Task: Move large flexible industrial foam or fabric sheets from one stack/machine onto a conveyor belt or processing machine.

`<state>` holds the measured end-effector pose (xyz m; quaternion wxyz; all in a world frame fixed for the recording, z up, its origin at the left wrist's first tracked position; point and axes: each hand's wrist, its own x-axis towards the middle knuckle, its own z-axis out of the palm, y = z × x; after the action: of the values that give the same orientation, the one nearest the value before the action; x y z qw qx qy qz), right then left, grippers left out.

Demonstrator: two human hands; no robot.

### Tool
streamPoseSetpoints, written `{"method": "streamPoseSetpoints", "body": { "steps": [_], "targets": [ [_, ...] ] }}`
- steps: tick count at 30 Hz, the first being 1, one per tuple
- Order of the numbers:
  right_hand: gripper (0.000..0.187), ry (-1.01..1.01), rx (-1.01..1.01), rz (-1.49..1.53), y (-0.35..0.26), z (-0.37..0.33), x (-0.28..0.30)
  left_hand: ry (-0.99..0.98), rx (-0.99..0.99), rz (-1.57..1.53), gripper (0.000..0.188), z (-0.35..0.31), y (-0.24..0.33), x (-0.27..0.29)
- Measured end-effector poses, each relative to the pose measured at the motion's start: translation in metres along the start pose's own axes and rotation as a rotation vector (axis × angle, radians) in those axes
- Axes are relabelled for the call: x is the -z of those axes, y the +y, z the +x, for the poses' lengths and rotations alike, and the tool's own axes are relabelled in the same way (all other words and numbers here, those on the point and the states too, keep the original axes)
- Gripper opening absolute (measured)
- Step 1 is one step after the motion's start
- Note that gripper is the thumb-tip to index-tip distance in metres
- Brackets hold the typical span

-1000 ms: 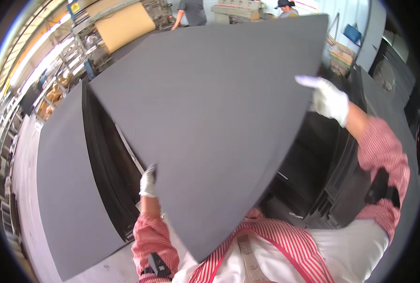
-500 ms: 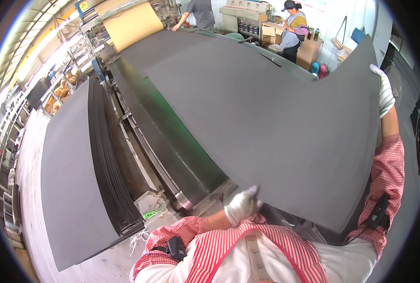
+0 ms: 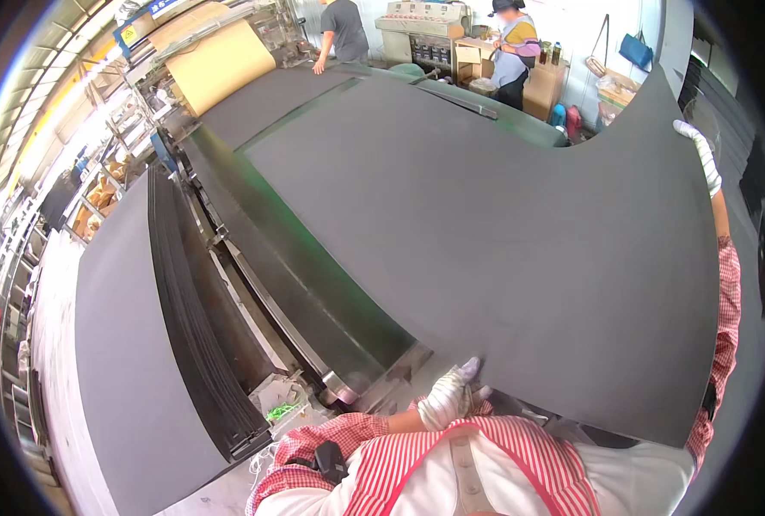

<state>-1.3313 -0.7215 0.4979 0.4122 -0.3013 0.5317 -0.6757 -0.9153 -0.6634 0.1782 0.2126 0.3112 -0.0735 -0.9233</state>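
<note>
A large, smooth dark grey sheet [image 3: 503, 241] spreads across the conveyor table, its right side lifted and curling up toward the far corner. My right hand [image 3: 699, 150], in a white glove, grips that raised right edge with the arm stretched far out. Close to my body, my gloved left hand [image 3: 447, 397] pinches the sheet's near left corner, one finger lying over its top. Part of the left hand's fingers is hidden by the sheet. Between the sheet and the machine rail shows the dark green conveyor belt [image 3: 313, 284].
At left stands a stack of dark sheets [image 3: 133, 344] beside the metal rail [image 3: 270, 310]. A yellow board [image 3: 219, 64] slopes at the machine's far end. One person [image 3: 343, 34] rests a hand by the far sheet; another person [image 3: 513, 56] stands near a wooden desk [image 3: 546, 86].
A strip of green belt has opened between my sheet and the material behind it. The sheet's right edge and my right arm have moved outward to the right. My left hand stays at the near corner.
</note>
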Motion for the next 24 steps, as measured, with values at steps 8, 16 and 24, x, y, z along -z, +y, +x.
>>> {"method": "streamPoseSetpoints", "body": {
  "steps": [8, 16, 24],
  "targets": [
    [0.024, -0.020, -0.185, -0.134, 0.061, 0.047, 0.004, 0.118, -0.442, 0.135, 0.026, 0.041, 0.067, 0.038],
    [0.052, -0.370, -0.341, -0.778, 0.075, 0.029, -0.010, 0.387, -0.494, 0.296, 0.060, 0.117, 0.235, 0.159],
    [0.061, -0.720, -0.225, -1.282, 0.072, -0.011, -0.094, 1.141, -1.154, 1.685, 0.076, -0.011, 0.208, 0.164]
  ]
}}
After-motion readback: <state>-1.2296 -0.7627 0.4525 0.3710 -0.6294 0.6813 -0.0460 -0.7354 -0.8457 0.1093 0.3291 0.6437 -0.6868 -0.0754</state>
